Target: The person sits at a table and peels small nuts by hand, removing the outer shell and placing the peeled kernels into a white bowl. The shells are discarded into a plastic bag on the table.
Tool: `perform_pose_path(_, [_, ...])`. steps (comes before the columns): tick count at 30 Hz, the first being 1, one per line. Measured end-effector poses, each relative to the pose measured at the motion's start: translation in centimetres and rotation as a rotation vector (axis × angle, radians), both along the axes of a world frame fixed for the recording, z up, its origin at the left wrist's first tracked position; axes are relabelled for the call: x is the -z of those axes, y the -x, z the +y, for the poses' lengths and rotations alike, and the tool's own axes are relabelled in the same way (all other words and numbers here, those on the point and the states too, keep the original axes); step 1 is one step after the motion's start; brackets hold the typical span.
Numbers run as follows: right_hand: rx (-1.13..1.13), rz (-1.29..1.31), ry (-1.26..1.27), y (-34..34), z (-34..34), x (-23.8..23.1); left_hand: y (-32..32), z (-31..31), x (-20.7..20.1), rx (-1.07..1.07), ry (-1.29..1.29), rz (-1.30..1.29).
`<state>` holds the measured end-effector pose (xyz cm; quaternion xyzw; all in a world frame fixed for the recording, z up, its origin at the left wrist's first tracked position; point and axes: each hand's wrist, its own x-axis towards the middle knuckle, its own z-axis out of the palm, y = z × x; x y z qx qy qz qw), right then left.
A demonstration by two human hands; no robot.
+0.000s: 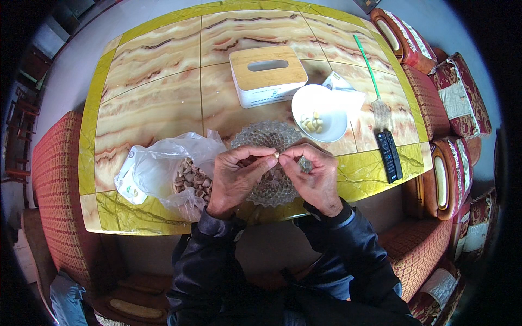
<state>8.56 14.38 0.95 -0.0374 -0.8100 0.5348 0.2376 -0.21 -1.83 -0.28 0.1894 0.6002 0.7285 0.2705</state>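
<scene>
My left hand (235,178) and my right hand (317,178) meet over a studded clear glass dish (261,133), fingertips pinched together. Between them is a small pale piece that looks like a garlic clove (276,155), mostly covered by the fingers. Shed skins seem to lie in the dish, partly hidden by my hands. Left of the dish, a crumpled clear plastic bag (163,155) lies open with several brownish unpeeled garlic cloves (191,180) inside. Beyond my right hand stands a white bowl (331,111) holding several peeled cream cloves (312,124).
A white tissue box (266,96) with a wooden lid stands behind the bowl. To the right lie a green-handled fly swatter (370,68) and a black remote control (387,157). The marble-patterned table (147,98) has a yellow-green border. Red patterned sofas (60,163) flank it.
</scene>
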Motion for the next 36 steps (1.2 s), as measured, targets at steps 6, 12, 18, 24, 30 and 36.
perform_pose_path(6, [0.039, -0.043, 0.133, 0.04, -0.34, 0.51, 0.14, 0.01, 0.30, 0.006, 0.022, 0.048])
perform_pose_path(12, [-0.013, -0.068, 0.127, -0.12, -0.07, 0.57, 0.14, 0.37, 0.46, -0.048, -0.019, 0.234])
perform_pose_path(18, [-0.056, -0.123, 0.191, -0.18, 0.27, 0.60, -0.24, 0.34, 0.04, -0.126, 0.129, 0.589])
perform_pose_path(24, [-0.061, -0.168, 0.198, -0.13, 0.42, 0.83, -0.48, 0.39, 0.11, -0.144, 0.121, 0.677])
perform_pose_path(30, [-0.055, -0.159, 0.128, -0.13, 0.52, 0.74, -0.62, 0.19, -0.02, -0.102, 0.135, 0.595])
perform_pose_path(36, [-0.060, -0.166, 0.290, -0.07, 0.10, 0.34, -0.24, 0.12, -0.22, -0.101, 0.110, 0.492])
